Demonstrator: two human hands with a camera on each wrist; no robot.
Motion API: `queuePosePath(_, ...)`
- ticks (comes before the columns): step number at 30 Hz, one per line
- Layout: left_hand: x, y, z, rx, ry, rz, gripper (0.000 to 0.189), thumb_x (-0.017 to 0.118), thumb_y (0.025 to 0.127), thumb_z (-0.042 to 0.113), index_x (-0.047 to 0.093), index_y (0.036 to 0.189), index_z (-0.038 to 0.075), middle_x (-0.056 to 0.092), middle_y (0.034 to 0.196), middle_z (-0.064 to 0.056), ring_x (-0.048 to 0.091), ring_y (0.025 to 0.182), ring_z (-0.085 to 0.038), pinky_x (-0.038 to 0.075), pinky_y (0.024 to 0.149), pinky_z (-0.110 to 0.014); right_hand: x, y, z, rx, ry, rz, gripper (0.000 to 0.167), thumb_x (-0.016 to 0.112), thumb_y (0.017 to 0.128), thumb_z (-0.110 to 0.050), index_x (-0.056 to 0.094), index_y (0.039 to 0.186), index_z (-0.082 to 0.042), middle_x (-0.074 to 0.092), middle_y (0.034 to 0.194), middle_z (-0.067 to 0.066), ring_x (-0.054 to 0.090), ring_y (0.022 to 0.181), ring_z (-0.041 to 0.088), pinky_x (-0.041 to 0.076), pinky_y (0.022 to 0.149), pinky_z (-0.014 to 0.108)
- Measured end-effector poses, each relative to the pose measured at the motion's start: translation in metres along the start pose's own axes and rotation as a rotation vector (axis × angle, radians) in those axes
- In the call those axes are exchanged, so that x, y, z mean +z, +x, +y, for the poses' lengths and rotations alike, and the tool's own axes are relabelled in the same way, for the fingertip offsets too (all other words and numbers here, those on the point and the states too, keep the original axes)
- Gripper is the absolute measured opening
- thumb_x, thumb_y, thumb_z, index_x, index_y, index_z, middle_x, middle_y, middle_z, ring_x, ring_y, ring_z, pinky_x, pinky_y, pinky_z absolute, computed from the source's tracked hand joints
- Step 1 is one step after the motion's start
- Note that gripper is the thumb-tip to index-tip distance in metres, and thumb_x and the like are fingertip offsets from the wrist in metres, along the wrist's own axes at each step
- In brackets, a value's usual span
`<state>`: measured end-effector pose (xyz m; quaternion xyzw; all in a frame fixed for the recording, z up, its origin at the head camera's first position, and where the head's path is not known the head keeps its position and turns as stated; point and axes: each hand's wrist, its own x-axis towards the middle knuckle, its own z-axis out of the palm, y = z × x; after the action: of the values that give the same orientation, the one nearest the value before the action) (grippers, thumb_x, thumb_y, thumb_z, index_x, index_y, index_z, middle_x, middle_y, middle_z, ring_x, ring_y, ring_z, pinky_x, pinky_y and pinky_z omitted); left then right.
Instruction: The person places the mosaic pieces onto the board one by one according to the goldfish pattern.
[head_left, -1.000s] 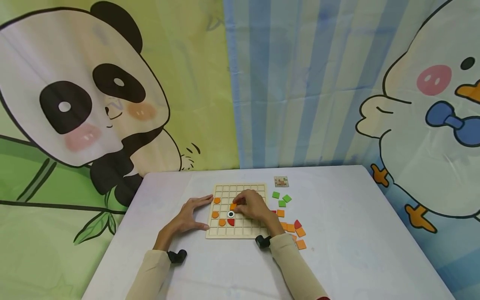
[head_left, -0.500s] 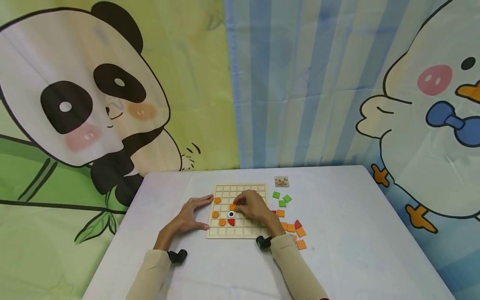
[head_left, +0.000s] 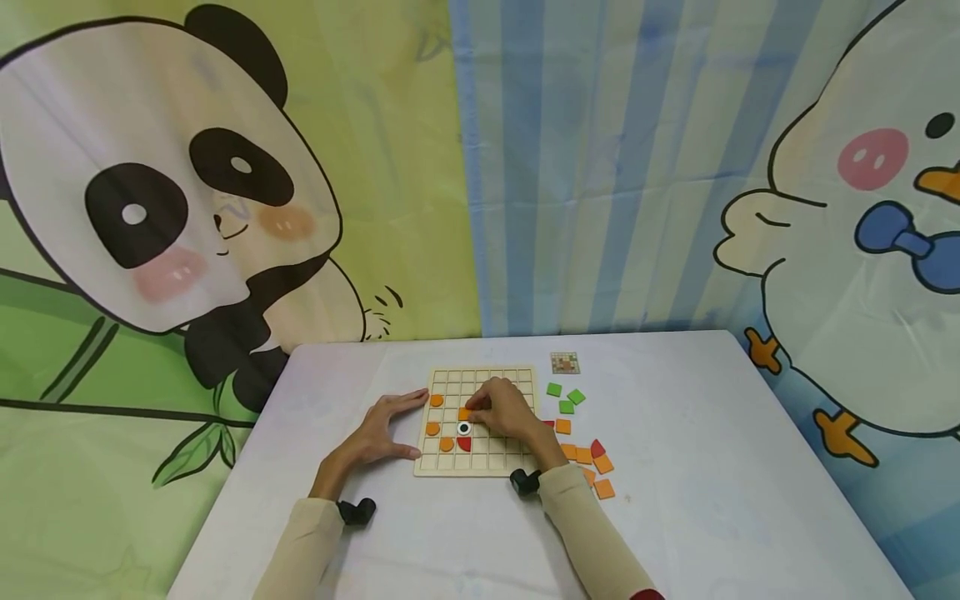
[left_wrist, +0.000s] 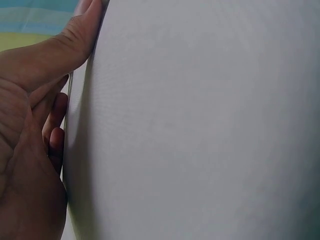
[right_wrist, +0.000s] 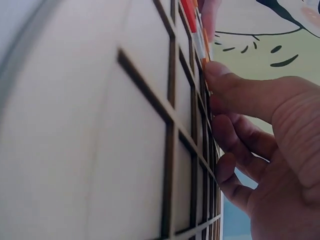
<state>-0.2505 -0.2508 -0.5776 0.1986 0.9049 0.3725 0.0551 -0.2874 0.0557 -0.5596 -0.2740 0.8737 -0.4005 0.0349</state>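
A pale wooden grid board (head_left: 517, 467) lies on the white table. My left hand (head_left: 382, 433) is at its left edge, forefinger stretched to the upper part of that edge and thumb to the lower. Over the board's middle, my right hand (head_left: 506, 412) holds an orange square tile (head_left: 464, 414) at its edge between thumb and forefinger. Just below that tile sit a white round piece with a black centre (head_left: 464, 428) and a red quarter-round piece (head_left: 465, 444). Orange discs (head_left: 437, 401) occupy cells at the left. In the right wrist view, the thumb (right_wrist: 240, 90) partly hides the tile.
Right of the board lie green squares (head_left: 554, 389), several orange squares (head_left: 604, 489) and a red quarter-round piece (head_left: 597, 448). My right forearm covers part of that group. A small patterned card (head_left: 565, 362) lies beyond the green squares. Printed curtains hang behind the table.
The orange square has shifted slightly left and straightened beside the white round piece, with my right fingers still at it. My left hand stays at the board's edge.
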Motion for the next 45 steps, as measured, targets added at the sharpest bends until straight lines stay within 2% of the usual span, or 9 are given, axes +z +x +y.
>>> queuePosePath(7,0.0,-0.002,-0.002,0.007,0.011,-0.001,0.109,0.105,0.069,0.034,0.053,0.163,0.015,0.043,0.176,-0.006,0.042,0.15,-0.04,0.024,0.122,-0.072,-0.006,-0.005,0.0,-0.034,0.042,0.001,0.02,0.086,0.094,-0.01,0.085,0.112,-0.003,0.085,0.108,0.009,0.078,0.092,0.019,0.063,0.084,0.033)
queuePosePath(12,0.001,-0.002,-0.002,0.007,0.008,-0.008,0.108,0.105,0.069,0.033,0.053,0.163,0.015,0.043,0.176,-0.004,0.041,0.152,-0.04,0.022,0.123,-0.073,-0.026,-0.013,0.0,-0.03,0.058,0.047,0.021,0.087,0.092,-0.007,0.085,0.111,-0.001,0.083,0.104,0.011,0.072,0.087,0.018,0.059,0.078,0.032)
queuePosePath(20,0.003,0.0,-0.003,0.007,0.005,0.0,0.107,0.105,0.069,0.033,0.054,0.162,0.017,0.044,0.175,-0.003,0.042,0.152,-0.039,0.023,0.123,-0.073,-0.066,-0.038,0.008,0.113,0.0,0.113,0.022,0.088,0.09,-0.005,0.085,0.111,0.001,0.082,0.104,0.013,0.069,0.088,0.017,0.059,0.082,0.037)
queuePosePath(23,0.004,-0.001,-0.005,0.002,0.009,-0.002,0.108,0.105,0.069,0.034,0.053,0.163,0.017,0.043,0.176,-0.003,0.042,0.152,-0.039,0.023,0.123,-0.072,-0.079,-0.05,0.013,0.173,-0.045,0.112,0.02,0.088,0.089,-0.004,0.085,0.109,0.001,0.081,0.101,0.012,0.068,0.087,0.019,0.059,0.082,0.04)
queuePosePath(27,0.004,0.0,-0.006,0.002,0.004,0.0,0.109,0.105,0.069,0.036,0.053,0.163,0.018,0.043,0.176,-0.003,0.041,0.153,-0.039,0.023,0.124,-0.073,-0.092,-0.063,0.021,0.238,-0.093,0.086,0.023,0.091,0.081,0.004,0.085,0.103,0.0,0.078,0.095,0.01,0.067,0.084,0.021,0.059,0.08,0.04)
queuePosePath(30,0.003,0.0,-0.005,0.008,-0.005,0.005,0.109,0.105,0.068,0.035,0.054,0.163,0.017,0.044,0.175,-0.004,0.041,0.153,-0.04,0.023,0.123,-0.074,-0.096,-0.07,0.027,0.267,-0.094,0.03,0.03,0.095,0.074,0.007,0.086,0.101,-0.001,0.078,0.092,0.009,0.066,0.082,0.021,0.059,0.078,0.036)
queuePosePath(33,0.003,-0.001,-0.004,0.016,0.002,0.006,0.109,0.105,0.068,0.035,0.054,0.162,0.016,0.044,0.175,-0.006,0.042,0.152,-0.04,0.023,0.123,-0.073,-0.094,-0.073,0.033,0.267,-0.073,-0.018,0.031,0.097,0.073,0.006,0.086,0.101,-0.003,0.078,0.089,0.007,0.064,0.078,0.018,0.057,0.074,0.032)
queuePosePath(41,0.002,-0.001,-0.006,0.039,0.013,0.002,0.109,0.105,0.069,0.037,0.054,0.162,0.015,0.044,0.175,-0.006,0.043,0.151,-0.04,0.024,0.121,-0.072,-0.09,-0.076,0.039,0.24,-0.05,-0.014,0.022,0.096,0.076,0.004,0.086,0.093,-0.005,0.075,0.08,0.006,0.059,0.071,0.016,0.053,0.066,0.029)
queuePosePath(45,0.002,-0.001,-0.005,0.044,0.013,0.002,0.108,0.104,0.069,0.036,0.054,0.162,0.014,0.044,0.175,-0.008,0.043,0.151,-0.041,0.024,0.121,-0.073,-0.089,-0.077,0.041,0.242,-0.059,-0.004,0.019,0.094,0.079,0.003,0.087,0.094,-0.007,0.078,0.082,0.003,0.062,0.072,0.014,0.054,0.068,0.029)
